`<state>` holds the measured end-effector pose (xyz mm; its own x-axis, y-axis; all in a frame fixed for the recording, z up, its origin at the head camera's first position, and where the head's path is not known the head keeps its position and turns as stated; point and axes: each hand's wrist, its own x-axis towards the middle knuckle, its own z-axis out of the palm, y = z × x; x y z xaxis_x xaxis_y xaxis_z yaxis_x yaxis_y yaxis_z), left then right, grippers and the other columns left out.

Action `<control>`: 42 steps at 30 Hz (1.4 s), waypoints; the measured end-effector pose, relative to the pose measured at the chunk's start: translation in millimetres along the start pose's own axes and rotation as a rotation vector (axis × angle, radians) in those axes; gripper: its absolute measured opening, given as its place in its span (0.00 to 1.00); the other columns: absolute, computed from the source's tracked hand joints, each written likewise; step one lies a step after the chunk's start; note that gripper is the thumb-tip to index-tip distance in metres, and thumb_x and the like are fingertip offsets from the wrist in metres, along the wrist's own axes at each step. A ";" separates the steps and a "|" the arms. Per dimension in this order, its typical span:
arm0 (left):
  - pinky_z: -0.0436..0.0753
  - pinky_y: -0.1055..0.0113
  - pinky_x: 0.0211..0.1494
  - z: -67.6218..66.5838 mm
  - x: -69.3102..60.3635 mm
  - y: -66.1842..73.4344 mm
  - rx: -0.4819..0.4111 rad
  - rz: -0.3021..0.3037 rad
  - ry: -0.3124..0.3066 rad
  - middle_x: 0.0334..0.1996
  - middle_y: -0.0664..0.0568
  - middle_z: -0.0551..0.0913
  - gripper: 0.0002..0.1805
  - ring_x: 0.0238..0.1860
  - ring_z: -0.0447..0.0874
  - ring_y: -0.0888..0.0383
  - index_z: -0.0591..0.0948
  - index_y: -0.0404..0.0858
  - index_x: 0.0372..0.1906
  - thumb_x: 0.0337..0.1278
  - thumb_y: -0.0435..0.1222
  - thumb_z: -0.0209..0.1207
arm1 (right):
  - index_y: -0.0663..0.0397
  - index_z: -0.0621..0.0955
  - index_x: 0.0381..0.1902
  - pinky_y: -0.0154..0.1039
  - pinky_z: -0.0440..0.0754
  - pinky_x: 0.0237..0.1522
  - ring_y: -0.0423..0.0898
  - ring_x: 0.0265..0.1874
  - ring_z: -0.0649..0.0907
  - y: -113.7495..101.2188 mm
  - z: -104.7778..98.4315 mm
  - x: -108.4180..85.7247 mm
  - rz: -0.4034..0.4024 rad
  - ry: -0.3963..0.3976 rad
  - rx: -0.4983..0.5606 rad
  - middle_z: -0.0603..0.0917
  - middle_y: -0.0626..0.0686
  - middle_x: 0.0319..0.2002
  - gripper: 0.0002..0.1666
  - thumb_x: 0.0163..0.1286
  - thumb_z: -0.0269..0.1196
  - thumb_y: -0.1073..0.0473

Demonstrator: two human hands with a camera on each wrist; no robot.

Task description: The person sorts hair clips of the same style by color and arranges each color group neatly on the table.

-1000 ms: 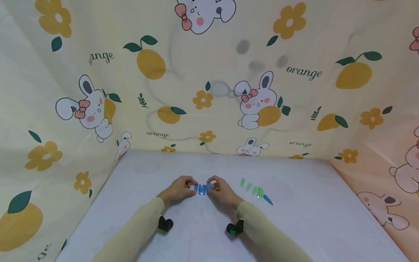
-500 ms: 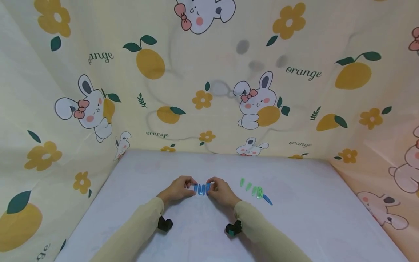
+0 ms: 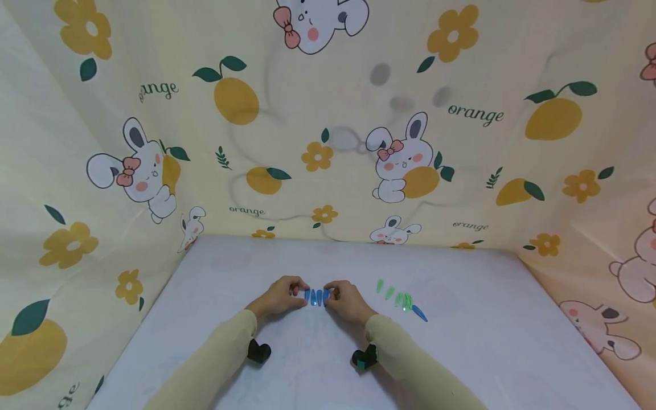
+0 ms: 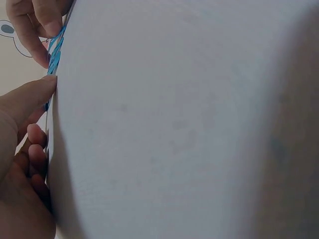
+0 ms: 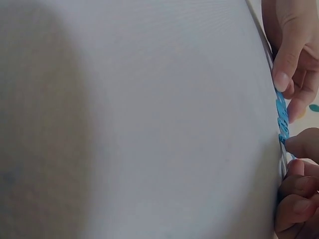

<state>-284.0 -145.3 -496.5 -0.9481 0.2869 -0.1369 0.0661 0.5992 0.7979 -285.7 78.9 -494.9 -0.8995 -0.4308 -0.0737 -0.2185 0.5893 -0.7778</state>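
Note:
A short row of blue snap hair clips (image 3: 319, 297) lies on the white table, side by side and nearly upright in the head view. My left hand (image 3: 281, 295) holds the leftmost clip (image 3: 307, 295) between thumb and forefinger. At the other end, my right hand (image 3: 349, 302) pinches the rightmost clip (image 3: 326, 294), which its fingers partly cover. The left wrist view has the blue clips (image 4: 56, 52) at its left edge, seen almost edge-on between both hands. In the right wrist view, the clips (image 5: 282, 113) show at the right edge.
Right of my right hand lie several green hair clips (image 3: 390, 292), some bunched together, with one blue hair clip (image 3: 419, 312) touching or near the bunch. A patterned cloth (image 3: 328, 171) hangs behind the table (image 3: 230, 262).
My right hand has shifted very slightly left, bringing the rightmost blue clip a little closer to the others. The left hand stays in place.

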 end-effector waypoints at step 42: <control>0.70 0.63 0.43 1.5 1.3 -2.1 0.000 -0.018 -0.004 0.34 0.52 0.73 0.18 0.40 0.70 0.56 0.83 0.43 0.52 0.55 0.34 0.71 | 0.66 0.79 0.58 0.33 0.79 0.27 0.40 0.18 0.75 35.0 -88.0 -86.2 -0.060 0.130 0.013 0.83 0.59 0.41 0.19 0.73 0.62 0.62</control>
<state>-284.9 -145.1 -499.3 -0.9480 0.2786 -0.1538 0.0486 0.6044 0.7952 -249.1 196.8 -460.8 -0.9265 -0.3725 0.0540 -0.2695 0.5562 -0.7861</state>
